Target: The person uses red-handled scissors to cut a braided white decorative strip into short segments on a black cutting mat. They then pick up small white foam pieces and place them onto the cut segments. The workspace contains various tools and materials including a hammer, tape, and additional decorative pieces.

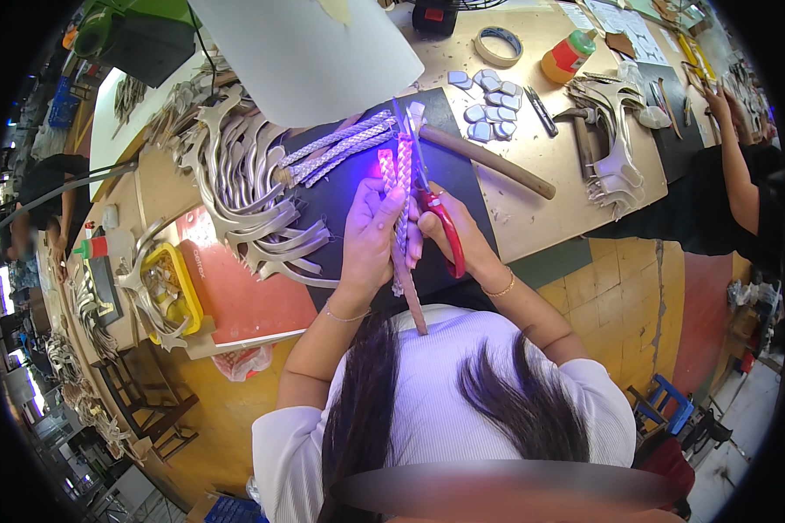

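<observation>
My left hand (371, 231) is closed around a woven braided strap (404, 170) and holds it upright in front of my chest. A flat brownish tail hangs below the fingers. Another short braided end stands beside it, tinted pink and violet by the light. My right hand (462, 222) grips red-handled scissors (446, 228), whose blades point up alongside the strap's top end. Whether the blades touch the strap, I cannot tell. Just beyond my hands, several pale braided straps (340, 148) lie on a dark mat (467, 196).
A wooden-handled hammer (488, 163) lies right of the straps. Curved silvery strips (244, 183) heap up at left, near a yellow tray (183, 279). A white lamp shade (310, 57) overhangs the bench. Small grey pieces (493, 105), a tape roll (498, 45) and a bottle (569, 57) stand beyond.
</observation>
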### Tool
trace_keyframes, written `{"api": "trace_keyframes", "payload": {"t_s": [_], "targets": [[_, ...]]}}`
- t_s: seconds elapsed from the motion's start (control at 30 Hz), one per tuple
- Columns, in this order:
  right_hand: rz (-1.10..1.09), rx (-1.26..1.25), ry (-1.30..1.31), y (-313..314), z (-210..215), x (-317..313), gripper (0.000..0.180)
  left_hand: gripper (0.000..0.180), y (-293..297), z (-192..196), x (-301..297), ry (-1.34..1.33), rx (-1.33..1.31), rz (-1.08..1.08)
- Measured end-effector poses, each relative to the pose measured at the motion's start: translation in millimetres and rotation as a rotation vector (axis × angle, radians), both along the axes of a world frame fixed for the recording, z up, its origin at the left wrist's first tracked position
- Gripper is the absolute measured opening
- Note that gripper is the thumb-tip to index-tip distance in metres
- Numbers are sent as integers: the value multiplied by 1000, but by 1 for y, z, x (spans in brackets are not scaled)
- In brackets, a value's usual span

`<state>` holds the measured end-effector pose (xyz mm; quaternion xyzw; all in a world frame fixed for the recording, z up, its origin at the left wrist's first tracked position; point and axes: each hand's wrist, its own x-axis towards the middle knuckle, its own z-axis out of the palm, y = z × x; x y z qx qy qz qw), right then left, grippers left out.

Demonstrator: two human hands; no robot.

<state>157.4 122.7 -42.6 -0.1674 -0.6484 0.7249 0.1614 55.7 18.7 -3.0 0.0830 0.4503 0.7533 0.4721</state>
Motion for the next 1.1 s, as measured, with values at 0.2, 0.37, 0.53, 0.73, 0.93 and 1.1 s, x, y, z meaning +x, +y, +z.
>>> {"api": "trace_keyframes", "payload": {"t_s": [0.2, 0.37, 0.53, 0.73, 0.93, 1.1], "targets": [[31, -66, -15, -1, 1, 0, 69, 19, 1, -1, -2, -3, -9, 7], [17, -75, -7, -1, 1, 1, 68, 19, 1, -2, -1, 1, -3, 11], [-29, -19, 8, -3, 1, -1, 67, 19, 0, -4, -2, 0, -2, -12], [16, -133, -31, -2, 1, 5, 70, 20, 1, -6, -1, -12, 12, -42], [-65, 19, -211, 1, -11, -2, 66, 19, 2, -11, 1, -20, -11, -4], [-47, 34, -265, 4, -11, 5, 72, 20, -1, -16, -4, -34, -26, 0]]}}
